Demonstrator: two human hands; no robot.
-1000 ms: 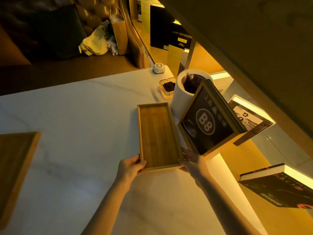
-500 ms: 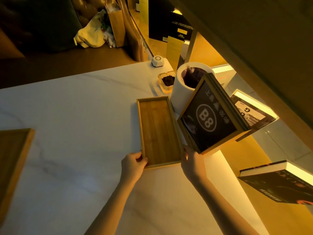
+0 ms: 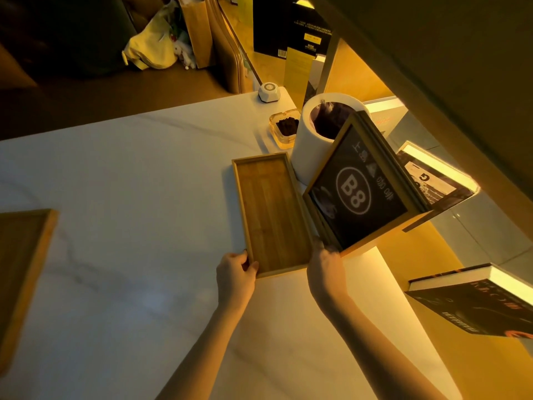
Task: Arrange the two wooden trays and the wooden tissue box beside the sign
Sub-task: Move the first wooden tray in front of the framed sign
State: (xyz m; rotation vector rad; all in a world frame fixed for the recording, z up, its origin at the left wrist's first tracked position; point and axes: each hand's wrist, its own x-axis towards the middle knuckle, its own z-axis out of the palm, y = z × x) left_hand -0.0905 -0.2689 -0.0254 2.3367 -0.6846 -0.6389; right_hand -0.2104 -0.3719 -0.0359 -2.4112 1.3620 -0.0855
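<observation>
I am gripping the tray (image 3: pixel 271 215) with my left hand (image 3: pixel 235 272) and right hand (image 3: pixel 326 268); pushing further risks toppling the sign (image 3: pixel 357 189).

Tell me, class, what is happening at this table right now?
A person is setting a long wooden tray on the white table, right beside the framed B8 sign. The left hand grips the tray's near left corner, and the right hand is at its near right corner, by the sign's base. A second wooden tray waits at the table's left edge. No tissue box is in view.
</observation>
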